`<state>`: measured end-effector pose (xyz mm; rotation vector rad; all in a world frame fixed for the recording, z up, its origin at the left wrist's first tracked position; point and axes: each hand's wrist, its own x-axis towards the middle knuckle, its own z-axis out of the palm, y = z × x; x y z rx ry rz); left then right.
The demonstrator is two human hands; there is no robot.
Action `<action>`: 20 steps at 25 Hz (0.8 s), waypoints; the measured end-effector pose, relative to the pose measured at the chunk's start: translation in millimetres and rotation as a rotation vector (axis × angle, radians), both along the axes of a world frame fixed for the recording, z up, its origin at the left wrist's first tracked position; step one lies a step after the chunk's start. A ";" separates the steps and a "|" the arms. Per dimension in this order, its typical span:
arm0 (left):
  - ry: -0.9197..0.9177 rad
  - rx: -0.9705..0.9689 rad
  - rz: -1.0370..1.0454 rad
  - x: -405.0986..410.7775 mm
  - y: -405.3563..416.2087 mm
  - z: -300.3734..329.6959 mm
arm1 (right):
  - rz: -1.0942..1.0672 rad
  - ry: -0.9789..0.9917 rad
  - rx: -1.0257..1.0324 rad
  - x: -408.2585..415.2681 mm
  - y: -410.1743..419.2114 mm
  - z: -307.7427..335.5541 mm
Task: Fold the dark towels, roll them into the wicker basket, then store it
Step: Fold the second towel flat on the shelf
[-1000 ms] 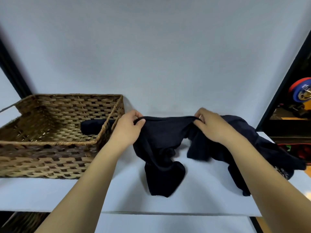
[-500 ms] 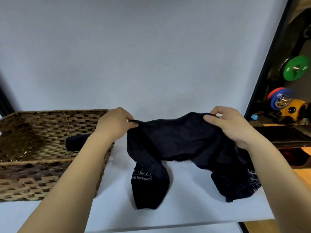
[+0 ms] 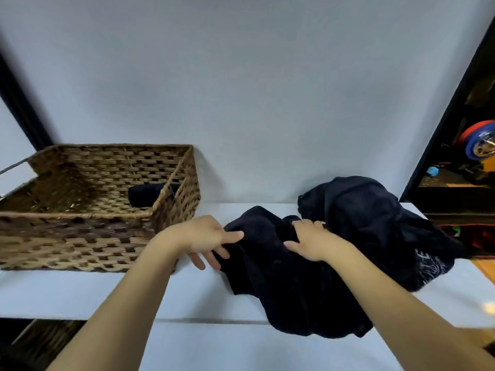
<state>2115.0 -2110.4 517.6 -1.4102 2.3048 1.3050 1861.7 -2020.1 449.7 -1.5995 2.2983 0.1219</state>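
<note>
A dark towel (image 3: 270,266) lies crumpled on the white shelf surface (image 3: 107,290), its lower end hanging over the front edge. My left hand (image 3: 206,238) pinches its left edge, thumb on top and fingers beneath. My right hand (image 3: 312,241) grips a fold of the same towel near its middle. Behind and to the right is a heap of more dark towels (image 3: 375,223), one with white lettering. The wicker basket (image 3: 80,236) stands at the left, with a rolled dark towel (image 3: 150,195) inside against its right wall.
A white back wall rises behind the shelf. A black frame post (image 3: 439,124) bounds the right side; beyond it are coloured weight plates (image 3: 479,145) and floor clutter. Another wicker basket (image 3: 45,341) shows below the shelf at the lower left.
Both hands have come down and closer together, laying the stretched towel onto the shelf in a crumpled bunch. The view has tilted and shifted.
</note>
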 end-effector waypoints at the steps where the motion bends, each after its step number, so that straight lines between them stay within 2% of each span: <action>1: 0.037 -0.044 0.072 3.8 -0.1 -7.1 | 0.001 0.083 -0.002 1.8 -2.4 -9.9; 2: 0.064 -0.107 0.141 8.7 -0.3 -13.9 | 0.002 0.104 -0.042 3.3 -6.6 -15.0; 6: 0.191 -0.300 0.347 18.2 3.3 -36.9 | -0.139 -0.040 -0.223 9.0 -26.6 -13.7; 9: 0.349 -0.277 0.415 7.5 9.9 -45.6 | -0.033 -0.027 -0.048 12.1 -30.7 -8.8; 11: 0.394 -0.255 0.426 4.1 8.6 -49.2 | 0.017 -0.104 0.053 15.4 -29.4 0.4; 14: 0.503 -0.250 0.439 7.5 6.9 -49.3 | 0.100 -0.122 0.027 14.0 -21.7 12.2; 15: 0.572 -0.214 0.456 6.5 8.1 -45.8 | 0.108 -0.193 -0.045 11.4 -19.4 14.8; 17: 0.688 -0.183 0.493 0.3 6.5 -32.8 | 0.010 -0.481 -0.314 8.2 -14.0 27.7; 20: 0.919 -0.264 0.579 -12.3 -9.2 11.9 | -0.395 -0.985 -0.913 -2.8 -12.9 72.3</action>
